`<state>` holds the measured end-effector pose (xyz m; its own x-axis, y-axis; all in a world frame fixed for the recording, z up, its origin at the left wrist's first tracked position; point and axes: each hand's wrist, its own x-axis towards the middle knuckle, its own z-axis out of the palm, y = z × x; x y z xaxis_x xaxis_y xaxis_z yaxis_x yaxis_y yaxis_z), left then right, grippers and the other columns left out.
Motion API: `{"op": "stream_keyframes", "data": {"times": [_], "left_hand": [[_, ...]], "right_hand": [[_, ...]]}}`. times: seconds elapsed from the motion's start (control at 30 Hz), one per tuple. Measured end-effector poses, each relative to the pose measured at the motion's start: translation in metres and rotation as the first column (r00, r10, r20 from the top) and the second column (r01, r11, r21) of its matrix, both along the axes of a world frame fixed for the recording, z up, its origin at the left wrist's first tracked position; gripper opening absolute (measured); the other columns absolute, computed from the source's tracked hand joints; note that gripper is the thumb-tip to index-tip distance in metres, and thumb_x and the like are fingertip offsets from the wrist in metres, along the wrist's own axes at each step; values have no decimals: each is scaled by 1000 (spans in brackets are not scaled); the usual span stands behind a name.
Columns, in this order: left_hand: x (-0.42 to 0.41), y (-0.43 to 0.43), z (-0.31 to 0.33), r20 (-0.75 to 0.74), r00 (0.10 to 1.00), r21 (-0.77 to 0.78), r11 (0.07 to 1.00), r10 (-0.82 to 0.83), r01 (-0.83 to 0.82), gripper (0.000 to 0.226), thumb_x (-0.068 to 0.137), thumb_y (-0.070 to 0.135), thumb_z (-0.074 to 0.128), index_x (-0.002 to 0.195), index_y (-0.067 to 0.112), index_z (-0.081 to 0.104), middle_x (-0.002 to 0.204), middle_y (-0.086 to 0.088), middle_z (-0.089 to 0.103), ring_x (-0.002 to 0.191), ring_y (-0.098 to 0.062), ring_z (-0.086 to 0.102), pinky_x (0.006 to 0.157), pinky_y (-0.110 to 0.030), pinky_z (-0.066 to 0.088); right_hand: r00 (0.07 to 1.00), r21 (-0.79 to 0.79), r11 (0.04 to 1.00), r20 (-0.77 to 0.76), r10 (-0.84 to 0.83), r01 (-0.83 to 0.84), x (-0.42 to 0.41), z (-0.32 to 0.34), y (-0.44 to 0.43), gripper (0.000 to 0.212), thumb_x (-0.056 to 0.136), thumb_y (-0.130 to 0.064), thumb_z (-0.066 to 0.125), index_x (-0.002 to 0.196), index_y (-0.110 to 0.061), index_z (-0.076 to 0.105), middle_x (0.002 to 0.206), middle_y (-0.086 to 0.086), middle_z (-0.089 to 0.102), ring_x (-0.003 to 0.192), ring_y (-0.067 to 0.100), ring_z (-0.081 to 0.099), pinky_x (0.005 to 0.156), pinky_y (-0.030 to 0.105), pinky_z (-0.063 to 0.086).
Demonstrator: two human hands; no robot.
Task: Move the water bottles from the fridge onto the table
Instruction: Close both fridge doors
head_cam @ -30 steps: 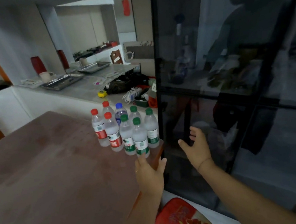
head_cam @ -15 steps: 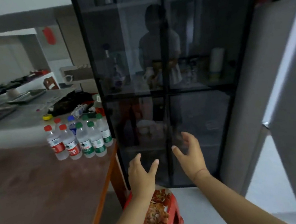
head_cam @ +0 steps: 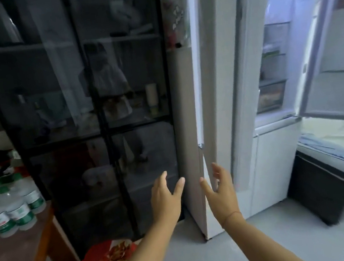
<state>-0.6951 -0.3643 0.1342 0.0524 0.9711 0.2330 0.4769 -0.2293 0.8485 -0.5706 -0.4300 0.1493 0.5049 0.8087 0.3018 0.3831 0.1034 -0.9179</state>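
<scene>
Water bottles (head_cam: pixel 10 208) stand upright on table (head_cam: pixel 18 260), caps up

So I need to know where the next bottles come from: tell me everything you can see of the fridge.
The fridge is tall and white, standing on the grey floor right of the dark glass cabinet. Its upper doors are swung open, and the lit interior shows shelves and a clear drawer; the contents are too blurred to identify. The lower white panels are shut. Neither the left hand nor the right hand touches it.
</scene>
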Motion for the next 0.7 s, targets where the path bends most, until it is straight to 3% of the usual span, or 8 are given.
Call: {"op": "stream_keyframes", "data": {"times": [0.23, 0.33, 0.7], "left_hand": [[93, -23, 27, 29, 992, -33, 991, -126, 127, 70, 92, 57, 40, 151, 24, 21, 158, 0, 22, 145, -20, 22, 117, -41, 23], [115, -28, 34, 39, 990, -52, 989, -137, 139, 70, 93, 57, 37, 151, 26, 17, 159, 0, 19, 145, -20, 20, 117, -43, 21], [135, -2, 59, 79, 970, -60, 970, -230, 235, 70, 90, 62, 27, 151, 32, 12, 160, 5, 15, 146, -19, 17, 116, -43, 18]], "right_hand": [[994, -29, 999, 104, -41, 44, 96, 14, -45, 59, 93, -32, 54, 145, -24, 29, 147, -5, 34, 136, 13, 34, 113, 31, 29], [985, -51, 999, 173, -8, 18, 121, 15, -51, 63, 94, -35, 53, 149, -23, 23, 153, -5, 27, 141, 12, 26, 112, 23, 20], [955, -44, 995, 283, 94, -85, 128, 14, 3, 75, 93, -38, 52, 151, -28, 7, 161, -9, 0, 147, 6, 2, 114, 19, 8]]}}
